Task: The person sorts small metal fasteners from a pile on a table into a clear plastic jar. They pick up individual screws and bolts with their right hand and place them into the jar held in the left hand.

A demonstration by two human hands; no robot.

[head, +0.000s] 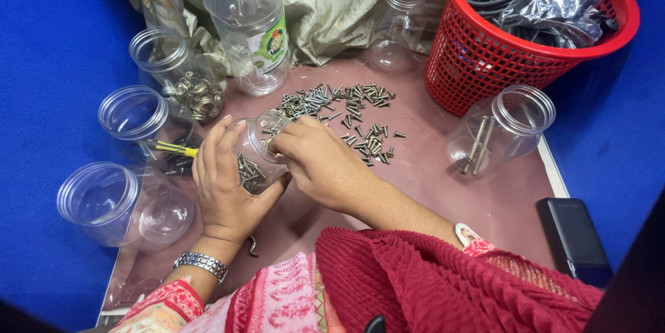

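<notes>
- Clear plastic jar [258, 156], tipped on its side, sits wrapped in the left hand [225, 184], whose fingers curl shut around its body; some screws lie inside it.
- Right hand [320, 160] is at the jar's open mouth, fingertips pinched together there; whether they hold a screw I cannot tell.
- Judged by looks, the jar is light, stiff and somewhat slippery; holding it around the body, as now, seems the steadiest way.
- Loose screws [346, 115] lie scattered on the brown tabletop [443, 180] just beyond the hands; they are small and hard, and likely to roll.
- Other open jars [128, 198] stand to the left, one with long bolts [509, 125] to the right, near a red basket [485, 63].
</notes>
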